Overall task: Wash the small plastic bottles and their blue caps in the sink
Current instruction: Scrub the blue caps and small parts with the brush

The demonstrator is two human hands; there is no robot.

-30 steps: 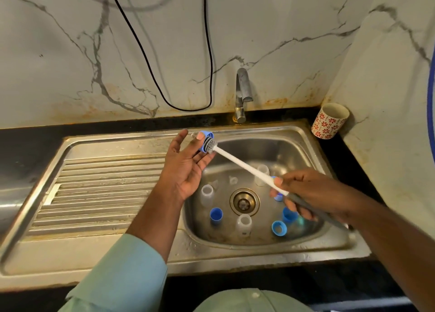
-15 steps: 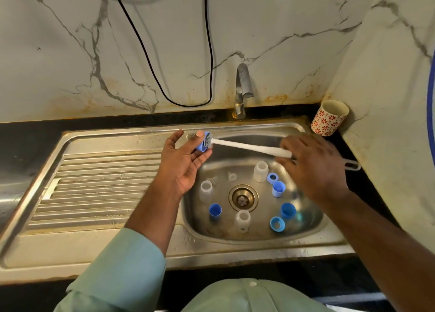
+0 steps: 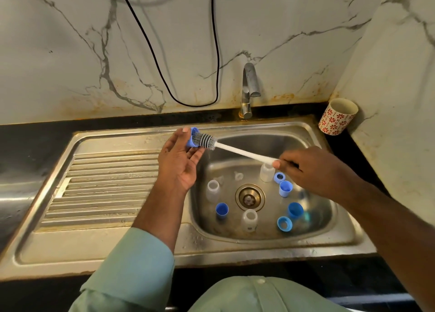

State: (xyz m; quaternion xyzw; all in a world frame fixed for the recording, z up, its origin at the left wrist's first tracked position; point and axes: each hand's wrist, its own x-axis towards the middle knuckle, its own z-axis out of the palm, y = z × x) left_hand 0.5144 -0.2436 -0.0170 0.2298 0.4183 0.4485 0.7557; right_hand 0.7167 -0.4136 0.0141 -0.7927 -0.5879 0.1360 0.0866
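Cap (image 3: 191, 139) pinched in left hand (image 3: 180, 164) fingers; right hand (image 3: 313, 170) fingers grip brush (image 3: 235, 149).

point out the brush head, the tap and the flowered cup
brush head (image 3: 204, 141), head view, on the grey bristles
tap (image 3: 249, 85), head view, on the upright metal spout
flowered cup (image 3: 337, 119), head view, on its red-patterned side

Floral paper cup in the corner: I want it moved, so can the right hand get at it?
Probably not yet: the right hand grips the white-handled bottle brush; nothing blocks the floral paper cup.
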